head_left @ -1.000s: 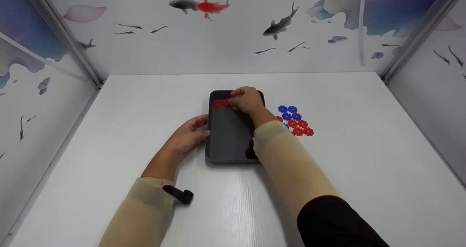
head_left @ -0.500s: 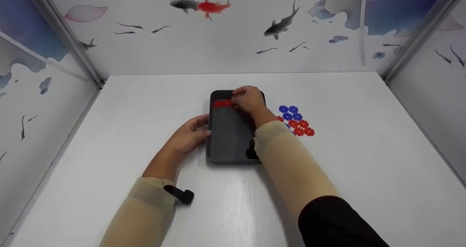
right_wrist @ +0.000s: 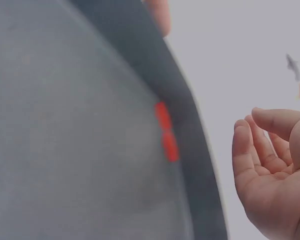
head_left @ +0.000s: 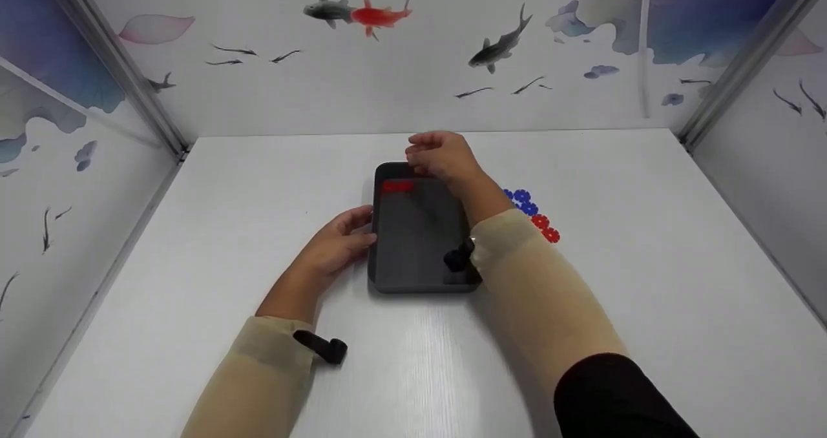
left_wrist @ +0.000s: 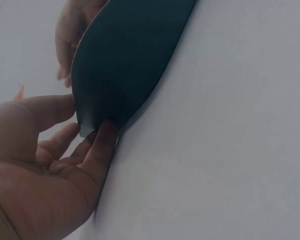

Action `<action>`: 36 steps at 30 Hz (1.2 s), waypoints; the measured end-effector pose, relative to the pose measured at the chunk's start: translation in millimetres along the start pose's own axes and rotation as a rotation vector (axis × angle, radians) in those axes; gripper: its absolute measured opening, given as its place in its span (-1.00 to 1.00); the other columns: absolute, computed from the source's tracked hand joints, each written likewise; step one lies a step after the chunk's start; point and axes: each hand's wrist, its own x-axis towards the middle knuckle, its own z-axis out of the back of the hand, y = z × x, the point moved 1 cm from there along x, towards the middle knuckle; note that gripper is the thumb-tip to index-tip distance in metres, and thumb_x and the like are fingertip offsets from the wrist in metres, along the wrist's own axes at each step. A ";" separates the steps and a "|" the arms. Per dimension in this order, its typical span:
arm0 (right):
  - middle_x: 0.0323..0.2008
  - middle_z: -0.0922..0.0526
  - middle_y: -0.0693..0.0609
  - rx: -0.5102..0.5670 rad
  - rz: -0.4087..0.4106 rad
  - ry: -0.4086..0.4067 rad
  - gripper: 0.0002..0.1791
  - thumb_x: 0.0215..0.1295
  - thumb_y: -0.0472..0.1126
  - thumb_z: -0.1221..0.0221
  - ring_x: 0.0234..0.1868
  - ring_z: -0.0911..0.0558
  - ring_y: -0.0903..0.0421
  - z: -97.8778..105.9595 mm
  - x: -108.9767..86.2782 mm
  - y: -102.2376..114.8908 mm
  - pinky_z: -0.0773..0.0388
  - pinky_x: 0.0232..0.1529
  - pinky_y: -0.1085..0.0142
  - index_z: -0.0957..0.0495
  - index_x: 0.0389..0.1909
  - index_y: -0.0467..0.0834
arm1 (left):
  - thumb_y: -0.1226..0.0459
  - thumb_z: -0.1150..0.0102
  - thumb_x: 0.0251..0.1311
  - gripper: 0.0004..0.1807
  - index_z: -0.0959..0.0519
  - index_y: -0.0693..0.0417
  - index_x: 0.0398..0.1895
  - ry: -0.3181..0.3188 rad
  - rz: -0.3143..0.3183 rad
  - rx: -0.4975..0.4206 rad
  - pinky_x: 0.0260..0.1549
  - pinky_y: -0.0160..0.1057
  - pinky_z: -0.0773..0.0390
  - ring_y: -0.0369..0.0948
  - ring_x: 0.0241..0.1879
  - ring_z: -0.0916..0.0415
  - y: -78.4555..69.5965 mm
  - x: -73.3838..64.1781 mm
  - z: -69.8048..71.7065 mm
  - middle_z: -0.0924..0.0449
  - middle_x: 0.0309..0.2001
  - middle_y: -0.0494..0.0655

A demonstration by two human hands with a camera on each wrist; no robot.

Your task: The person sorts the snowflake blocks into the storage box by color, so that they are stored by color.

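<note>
The dark grey rectangular tray (head_left: 413, 244) lies on the white table. My left hand (head_left: 339, 241) holds its left edge; the left wrist view shows thumb and fingertips against the tray's wall (left_wrist: 125, 60). Two red flower-shaped plastic discs (head_left: 397, 186) lie side by side in the tray, at the far left along the far wall. These red discs (right_wrist: 167, 131) appear blurred in the right wrist view. My right hand (head_left: 446, 155) is raised over the tray's far edge, its fingers loosely bent, and nothing shows between fingers and thumb in the right wrist view (right_wrist: 272, 165).
Right of the tray lie blue flower discs (head_left: 524, 203) and red flower discs (head_left: 546, 227), partly hidden by my right forearm. A white back wall (head_left: 413, 102) printed with fish stands behind the table, with side walls at left and right.
My right hand has left the red discs at the tray's far end and moved up and slightly right, uncovering the pair. My left hand stays at the tray's left edge.
</note>
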 end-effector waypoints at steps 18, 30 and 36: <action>0.05 -0.77 -0.02 -0.143 0.018 0.027 -0.62 0.45 -0.14 -0.39 0.08 -0.76 0.03 119.3 -80.4 -3.3 -0.74 0.07 0.32 -0.67 0.24 -0.03 | 0.43 -0.26 0.43 -0.30 -0.36 -0.06 0.60 -0.004 0.005 -0.001 0.45 -0.03 -0.44 -0.08 0.50 -0.42 0.6 0.8 -0.2 -0.32 0.61 -0.07; 0.12 -0.76 -0.01 -0.281 -0.081 0.012 -0.55 0.46 -0.07 -0.38 0.05 -0.78 0.14 194.9 -111.9 -36.2 -0.73 0.04 0.39 -0.63 0.31 -0.03 | 0.41 -0.25 0.45 -0.32 -0.39 -0.12 0.58 -0.016 0.026 0.018 0.48 -0.02 -0.45 -0.11 0.50 -0.43 -0.6 0.0 1.3 -0.34 0.60 -0.12; 0.18 -0.75 -0.02 -0.340 -0.124 0.057 -0.41 0.44 -0.05 -0.40 0.03 -0.77 0.23 216.4 -118.2 -48.8 -0.73 0.04 0.40 -0.53 0.41 -0.11 | 0.42 -0.26 0.44 -0.31 -0.38 -0.09 0.59 -0.016 0.020 0.009 0.45 -0.04 -0.47 -0.10 0.49 -0.44 -0.2 0.5 -1.1 -0.33 0.61 -0.11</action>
